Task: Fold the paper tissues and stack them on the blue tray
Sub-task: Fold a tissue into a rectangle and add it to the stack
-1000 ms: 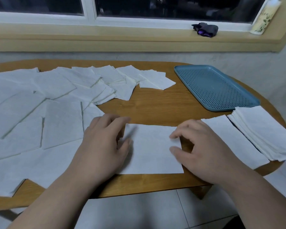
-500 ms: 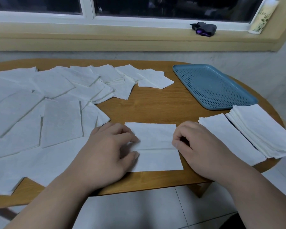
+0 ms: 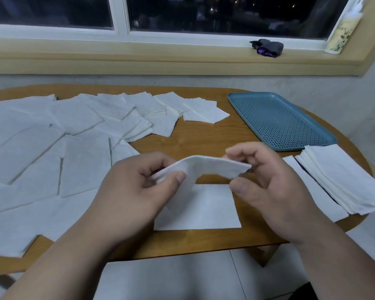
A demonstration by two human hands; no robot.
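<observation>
Two hands are on one tissue (image 3: 200, 207) at the near edge of the wooden table (image 3: 204, 139). The left hand (image 3: 134, 191) pinches the far left corner between thumb and curled fingers, and the right hand (image 3: 268, 187) has its fingers curled round the far right corner with the thumb just beneath. That far edge is up off the wood and arched over, while the near half of the sheet lies flat on the table between the two wrists. Off to the right, near the right hand, sits a neat stack of folded tissues (image 3: 344, 180) with a single flat sheet (image 3: 312, 191) lying just beside it. Beyond that stack, at the far right of the table, is the blue tray (image 3: 279, 120), its perforated floor showing, well apart from the held tissue. Across the left side spreads a big overlapping scatter of loose tissues (image 3: 52, 148). Up on the windowsill rest a dark bundle (image 3: 267, 47) and a pale bottle (image 3: 342, 33).
</observation>
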